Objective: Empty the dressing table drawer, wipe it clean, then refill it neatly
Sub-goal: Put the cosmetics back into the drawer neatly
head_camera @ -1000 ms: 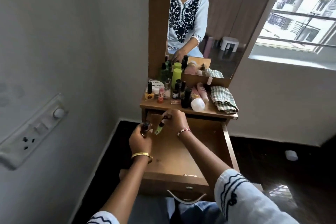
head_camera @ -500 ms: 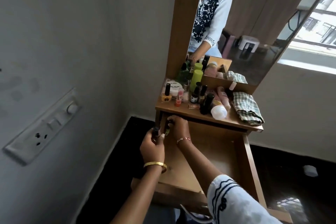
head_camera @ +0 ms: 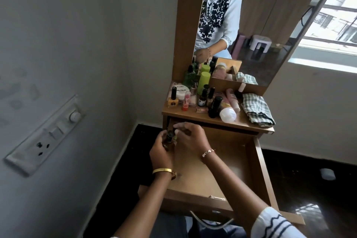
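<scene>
The wooden drawer (head_camera: 258, 170) stands pulled out under the dressing table top (head_camera: 195, 115), its floor bare. At its far left corner my left hand (head_camera: 161, 150) grips a small dark bottle (head_camera: 170, 135). My right hand (head_camera: 190, 136) sits right beside it, fingers curled round a small green-tinted bottle (head_camera: 175, 138) that is mostly hidden. Both hands touch each other over the drawer's back left corner.
The table top holds several nail polish bottles, a green bottle (head_camera: 203, 82), a white round tin (head_camera: 180, 91), a white-capped bottle (head_camera: 228, 114) lying down and a checked cloth (head_camera: 257, 109). A mirror (head_camera: 251, 25) rises behind. A wall with a switch panel (head_camera: 46, 135) is close on the left.
Both hands have carried their bottles left and down into the drawer's far left corner and come together. The camera has swung left.
</scene>
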The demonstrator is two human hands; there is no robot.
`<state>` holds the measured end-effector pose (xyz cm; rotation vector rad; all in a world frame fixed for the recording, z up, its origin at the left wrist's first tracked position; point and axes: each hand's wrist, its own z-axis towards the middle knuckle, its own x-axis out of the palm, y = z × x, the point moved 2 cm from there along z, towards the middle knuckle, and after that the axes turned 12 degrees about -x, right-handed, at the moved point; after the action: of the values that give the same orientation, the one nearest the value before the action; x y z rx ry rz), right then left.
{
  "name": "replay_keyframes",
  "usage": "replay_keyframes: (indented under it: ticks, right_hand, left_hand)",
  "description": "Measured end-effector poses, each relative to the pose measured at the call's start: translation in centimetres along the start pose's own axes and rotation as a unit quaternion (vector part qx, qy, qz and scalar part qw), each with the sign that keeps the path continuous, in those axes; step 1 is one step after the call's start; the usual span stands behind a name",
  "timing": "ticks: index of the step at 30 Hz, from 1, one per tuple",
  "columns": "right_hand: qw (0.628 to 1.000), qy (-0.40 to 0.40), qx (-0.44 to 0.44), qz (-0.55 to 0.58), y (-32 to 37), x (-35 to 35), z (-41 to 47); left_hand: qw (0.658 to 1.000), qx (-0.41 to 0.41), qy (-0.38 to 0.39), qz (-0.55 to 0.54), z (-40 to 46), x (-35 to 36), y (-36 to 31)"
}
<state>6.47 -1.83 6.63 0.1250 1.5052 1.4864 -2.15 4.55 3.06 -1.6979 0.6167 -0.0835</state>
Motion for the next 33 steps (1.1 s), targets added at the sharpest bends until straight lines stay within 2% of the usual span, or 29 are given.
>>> replay_keyframes:
  ticks: [2,4,5,8,11,15,19,25,33]
  right_hand:
    - [0.999,0.031,-0.009,0.002,0.9,-0.4,-1.0]
    - [0.998,0.046,-0.022,-0.024,1.3,-0.6,-1.4]
    - [0.998,0.049,-0.028,-0.039,1.4,-0.7,-1.5]
    - [0.996,0.056,-0.024,-0.061,1.0,-0.9,-1.4]
    - [0.996,0.059,0.000,-0.071,-0.2,-0.9,-0.9]
    - [0.995,0.015,0.050,-0.085,-2.6,-0.7,0.0]
    - [0.992,0.016,0.082,-0.098,-4.1,0.4,0.7]
    - [0.986,0.059,0.073,-0.141,-4.9,3.2,1.4]
    - [0.980,0.090,0.061,-0.166,-4.6,3.8,1.7]
  left_hand:
    - [1.000,0.007,-0.005,0.015,0.0,-0.2,-0.2]
    - [1.000,0.003,0.002,-0.017,-0.3,-0.2,-0.5]
    - [0.999,-0.003,0.041,-0.031,-0.5,-0.2,-0.6]
    - [0.994,0.046,0.071,0.063,-0.3,0.3,-0.1]
    - [0.998,0.012,0.056,0.040,-0.6,0.4,-0.1]
    - [0.995,0.035,0.035,0.083,-0.4,0.6,0.4]
    - [0.999,-0.004,0.008,0.032,0.2,0.4,0.5]
    - [1.000,-0.018,0.010,-0.008,0.6,0.7,0.9]
    - [1.000,-0.018,0.003,0.000,0.4,0.6,0.6]
